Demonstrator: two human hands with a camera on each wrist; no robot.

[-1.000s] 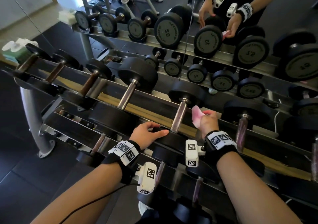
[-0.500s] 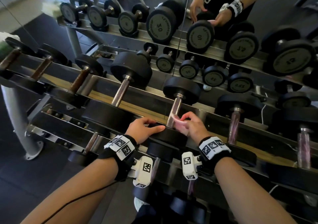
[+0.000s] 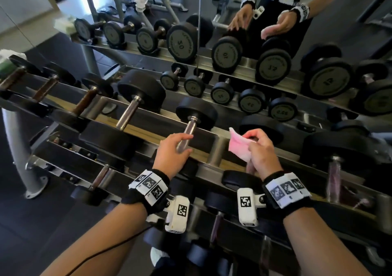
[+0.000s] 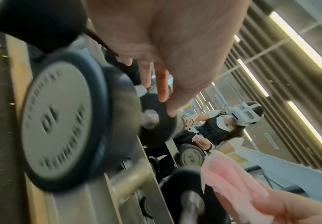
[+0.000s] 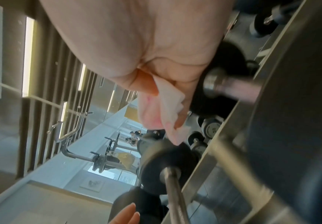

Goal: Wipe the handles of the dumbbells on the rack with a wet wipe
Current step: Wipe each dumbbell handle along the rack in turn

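Observation:
Black dumbbells lie in a row on the top tier of the rack (image 3: 214, 154). My left hand (image 3: 176, 148) hovers over the steel handle (image 3: 189, 127) of the middle dumbbell with fingers (image 4: 162, 84) loosely extended and gripping nothing. Just to the right, my right hand (image 3: 261, 148) pinches a folded pink wet wipe (image 3: 240, 146) between thumb and fingers. It holds the wipe just above the neighbouring dumbbell's handle (image 3: 251, 167). The wipe (image 5: 168, 109) hangs from the fingers in the right wrist view and shows at the lower right in the left wrist view (image 4: 231, 181).
A bigger dumbbell (image 3: 129, 114) lies to the left and another (image 3: 334, 173) to the right. Smaller dumbbells (image 3: 99, 180) sit on the lower tier. A mirror (image 3: 233, 52) behind the rack reflects everything. A wipes pack (image 3: 6, 63) sits at the far left end.
My left hand has lifted off the near dumbbell head and moved over the handle. My right hand left that handle and carried the wipe right, over the neighbouring dumbbell.

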